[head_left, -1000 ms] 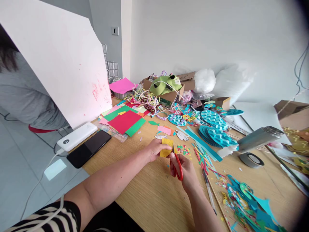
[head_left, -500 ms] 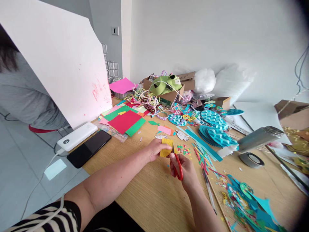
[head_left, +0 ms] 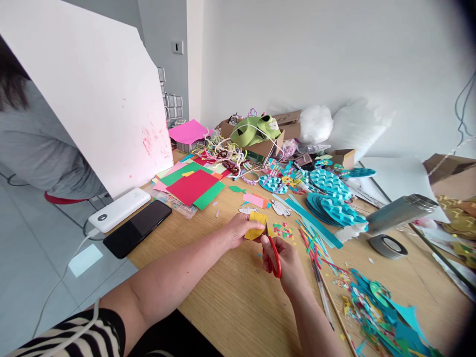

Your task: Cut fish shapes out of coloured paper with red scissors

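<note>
My left hand pinches a small piece of yellow paper that has drawn lines on it. In my right hand is a pair of red-handled scissors, with the fingers wrapped round the handles. The dark blades point away from me and lie at the paper's right edge. Just beyond the hands are white fish cutouts, a green fish cutout and a pink paper slip. A little heap of coloured paper bits lies to the right of the yellow paper.
Coloured sheets, a black phone and a white power bank lie to the left. On the right are turquoise paper discs, a metal flask, a tape roll and scraps. A person's grey sleeve shows behind a white board.
The yellow paper has shifted and turned very slightly at the scissor blades. Both arms stay in nearly the same place.
</note>
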Tool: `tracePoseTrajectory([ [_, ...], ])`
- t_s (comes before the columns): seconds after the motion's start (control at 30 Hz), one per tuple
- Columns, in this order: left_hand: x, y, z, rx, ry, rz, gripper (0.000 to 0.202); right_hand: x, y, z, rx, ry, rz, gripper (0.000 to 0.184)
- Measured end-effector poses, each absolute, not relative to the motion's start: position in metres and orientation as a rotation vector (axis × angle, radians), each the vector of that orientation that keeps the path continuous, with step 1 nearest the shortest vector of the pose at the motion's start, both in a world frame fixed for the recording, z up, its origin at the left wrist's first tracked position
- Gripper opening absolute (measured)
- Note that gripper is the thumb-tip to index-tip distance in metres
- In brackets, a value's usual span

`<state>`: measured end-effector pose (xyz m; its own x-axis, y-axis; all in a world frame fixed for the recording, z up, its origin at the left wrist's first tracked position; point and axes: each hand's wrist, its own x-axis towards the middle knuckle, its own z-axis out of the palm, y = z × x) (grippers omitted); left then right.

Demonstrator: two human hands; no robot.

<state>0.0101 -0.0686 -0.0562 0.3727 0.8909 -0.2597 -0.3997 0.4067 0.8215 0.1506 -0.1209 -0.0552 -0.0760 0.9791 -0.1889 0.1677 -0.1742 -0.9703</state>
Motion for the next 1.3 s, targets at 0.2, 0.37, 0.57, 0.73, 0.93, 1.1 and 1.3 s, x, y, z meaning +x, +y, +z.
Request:
tracePoseTrajectory([
  [0.2, 0.010, -0.069, -0.055, 0.763, 0.800, 0.924, 0.028, 0.151, -0.121, -0.056, -1.410, -1.324, 1.328, 0.055],
  [0.37, 0.010, -0.070, -0.053, 0.766, 0.803, 0.924, 0.027, 0.151, -0.121, -0.055, -1.410, -1.331, 1.325, 0.054],
  [0.57, 0.010, -0.069, -0.054, 0.758, 0.798, 0.918, 0.027, 0.151, -0.121, -0.054, -1.394, -1.326, 1.341, 0.054],
  [0.73, 0.010, -0.069, -0.055, 0.756, 0.793, 0.925, 0.026, 0.151, -0.122, -0.052, -1.408, -1.306, 1.352, 0.055],
  [0.93, 0.010, -0.069, -0.055, 0.754, 0.786, 0.927, 0.026, 0.151, -0.122, -0.048, -1.434, -1.288, 1.357, 0.056],
  [1.1, 0.010, -0.069, -0.056, 0.750, 0.772, 0.930, 0.027, 0.151, -0.124, -0.043, -1.446, -1.298, 1.362, 0.057],
  [1.3, 0.009, -0.068, -0.055, 0.733, 0.796, 0.915, 0.028, 0.152, -0.123, -0.043, -1.450, -1.339, 1.351, 0.055],
])
